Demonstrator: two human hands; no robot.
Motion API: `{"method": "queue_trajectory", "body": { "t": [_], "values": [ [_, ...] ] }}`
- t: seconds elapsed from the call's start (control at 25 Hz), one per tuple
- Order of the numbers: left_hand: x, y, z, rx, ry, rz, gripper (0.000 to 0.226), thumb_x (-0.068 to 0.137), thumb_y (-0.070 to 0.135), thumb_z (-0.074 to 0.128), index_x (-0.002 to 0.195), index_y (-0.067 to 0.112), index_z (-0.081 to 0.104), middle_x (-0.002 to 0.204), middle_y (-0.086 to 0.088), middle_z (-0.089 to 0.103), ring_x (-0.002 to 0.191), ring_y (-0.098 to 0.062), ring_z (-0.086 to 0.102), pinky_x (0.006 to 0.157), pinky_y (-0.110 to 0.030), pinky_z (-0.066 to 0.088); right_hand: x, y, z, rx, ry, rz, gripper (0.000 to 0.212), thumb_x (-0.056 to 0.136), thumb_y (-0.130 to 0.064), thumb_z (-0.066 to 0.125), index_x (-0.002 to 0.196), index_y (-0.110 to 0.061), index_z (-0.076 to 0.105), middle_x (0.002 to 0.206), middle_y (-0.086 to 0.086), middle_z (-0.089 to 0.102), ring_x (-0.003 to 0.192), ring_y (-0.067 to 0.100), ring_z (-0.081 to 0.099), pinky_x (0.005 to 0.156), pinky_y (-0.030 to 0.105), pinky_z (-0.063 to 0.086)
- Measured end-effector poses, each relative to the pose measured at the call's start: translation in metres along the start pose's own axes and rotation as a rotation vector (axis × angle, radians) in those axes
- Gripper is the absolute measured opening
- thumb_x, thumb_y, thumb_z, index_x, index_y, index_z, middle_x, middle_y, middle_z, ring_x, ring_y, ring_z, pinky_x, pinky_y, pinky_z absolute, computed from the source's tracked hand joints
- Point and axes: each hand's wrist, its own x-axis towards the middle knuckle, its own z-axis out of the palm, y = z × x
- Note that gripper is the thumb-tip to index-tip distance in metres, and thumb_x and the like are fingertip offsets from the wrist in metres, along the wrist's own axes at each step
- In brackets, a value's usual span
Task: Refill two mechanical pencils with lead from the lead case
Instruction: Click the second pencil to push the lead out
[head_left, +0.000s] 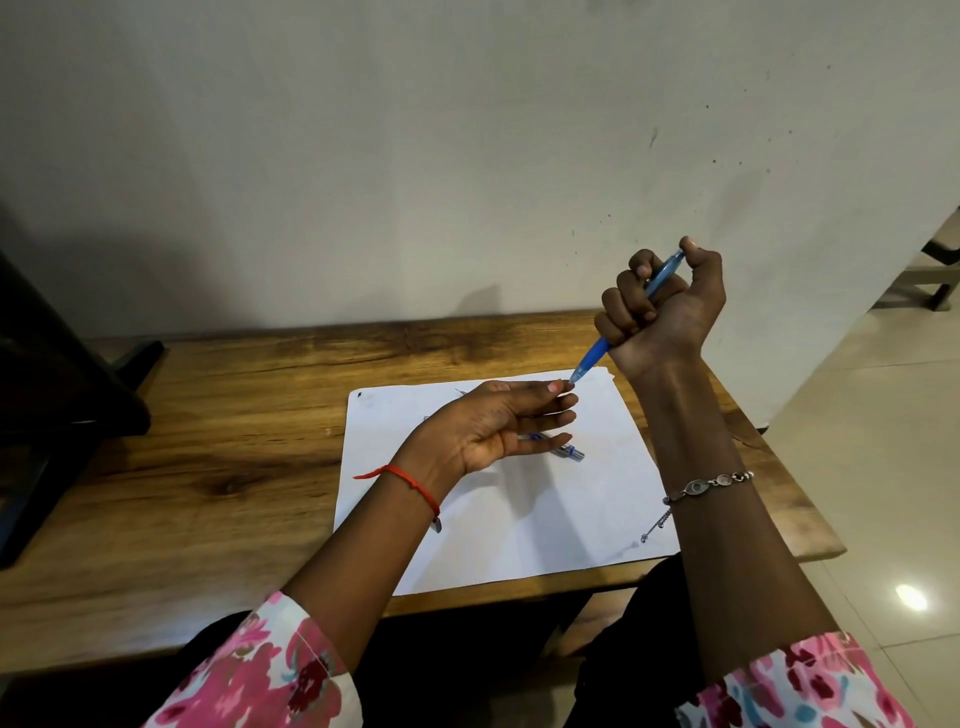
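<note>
Blue pencil (596, 355) in curled right fingers (615, 304) — left fingers (550, 415) slack, empty, near paper (519, 519) edge.

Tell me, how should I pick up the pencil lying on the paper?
Pinch its thin barrel from above, thumb and finger on its two long sides. The pencil lies flat on the paper, partly hidden by the left hand, so its free right end is easiest.
</note>
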Motion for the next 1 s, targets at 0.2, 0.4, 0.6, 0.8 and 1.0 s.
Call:
{"method": "queue_trajectory", "body": {
  "t": [0.2, 0.4, 0.6, 0.8, 1.0],
  "values": [
    [0.0003, -0.002, 0.0015, -0.013, -0.01, 0.008, 0.009, 0.086, 0.011, 0.059, 0.085, 0.009, 0.067, 0.07, 0.0, 0.072, 0.065, -0.011, 0.069, 0.058, -0.029, 0.058, -0.0007, 0.0006, 0.0011, -0.027, -0.002, 0.003, 0.053, 0.092, -0.048, 0.029, 0.055, -0.014, 0.045, 0.036, -0.007, 0.024, 0.031, 0.005, 0.019, 0.036, 0.014, 0.015],
    [0.0015, -0.0023, 0.0029, -0.017, -0.01, 0.001, 0.008, 0.087, 0.011, 0.059, 0.086, 0.009, 0.067, 0.069, 0.0, 0.072, 0.064, -0.012, 0.069, 0.058, -0.029, 0.059, -0.0001, -0.0003, 0.0016, -0.031, -0.01, 0.01, 0.052, 0.093, -0.044, 0.026, 0.055, -0.014, 0.045, 0.036, -0.007, 0.025, 0.031, 0.005, 0.02, 0.037, 0.012, 0.016],
    [0.0017, -0.0032, 0.0028, -0.007, -0.011, -0.001, 0.01, 0.087, 0.011, 0.059, 0.086, 0.008, 0.068, 0.07, 0.0, 0.072, 0.065, -0.012, 0.069, 0.058, -0.029, 0.058, 0.0001, 0.0006, 0.0014, -0.052, -0.021, 0.017, 0.053, 0.093, -0.045, 0.026, 0.057, -0.013, 0.047, 0.035, -0.008, 0.025, 0.031, 0.005, 0.02, 0.037, 0.012, 0.017],
    [0.0017, -0.002, 0.0033, -0.039, -0.031, -0.025, 0.017, 0.09, 0.015, 0.053, 0.087, 0.008, 0.068, 0.072, 0.0, 0.073, 0.067, -0.012, 0.07, 0.062, -0.031, 0.06, 0.0001, -0.0004, -0.0001, -0.05, -0.009, 0.005, 0.057, 0.094, -0.051, 0.026, 0.06, -0.012, 0.049, 0.036, -0.007, 0.026, 0.031, 0.005, 0.021, 0.036, 0.013, 0.018],
    [0.0015, 0.0002, 0.0038, -0.059, -0.031, -0.064, 0.026, 0.095, 0.02, 0.046, 0.088, 0.008, 0.068, 0.077, -0.002, 0.074, 0.07, -0.013, 0.071, 0.065, -0.031, 0.059, 0.0009, -0.002, -0.0012, -0.032, 0.018, 0.008, 0.054, 0.093, -0.046, 0.026, 0.056, -0.013, 0.047, 0.035, -0.007, 0.024, 0.031, 0.006, 0.019, 0.039, 0.014, 0.015]
  ]
}}
